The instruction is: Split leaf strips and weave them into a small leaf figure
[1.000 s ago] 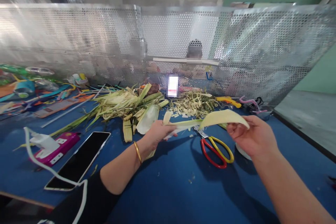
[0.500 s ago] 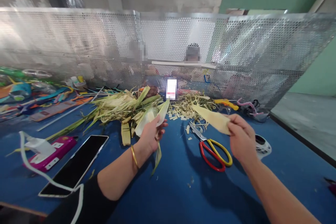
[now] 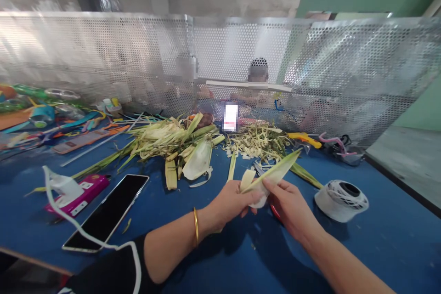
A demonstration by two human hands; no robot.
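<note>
My left hand (image 3: pixel 237 200), a gold bangle at its wrist, pinches pale corn husk pieces in front of me. A short cream husk strip (image 3: pixel 247 179) stands up from its fingers, and a thin strip (image 3: pixel 232 166) extends behind it. My right hand (image 3: pixel 289 203) touches the left and is closed on a long green-edged corn husk (image 3: pixel 280 170), which points up to the right. Scissors lie behind the hands; only part of a red handle (image 3: pixel 276 213) and a bit of blade show. A broad whitish husk (image 3: pixel 198 161) lies left of the hands.
Husk pile (image 3: pixel 158 135) and shredded scraps (image 3: pixel 258 142) lie against the perforated metal screen (image 3: pixel 138 59). Left are a phone (image 3: pixel 108 211), a magenta power strip (image 3: pixel 79 195) and a white cable. A white spool-like object (image 3: pixel 341 200) stands right. People are behind the screen.
My right hand has moved left and my left hand right, so they now meet around the husk pieces. The scissors have become mostly hidden behind them. The view has shifted slightly left.
</note>
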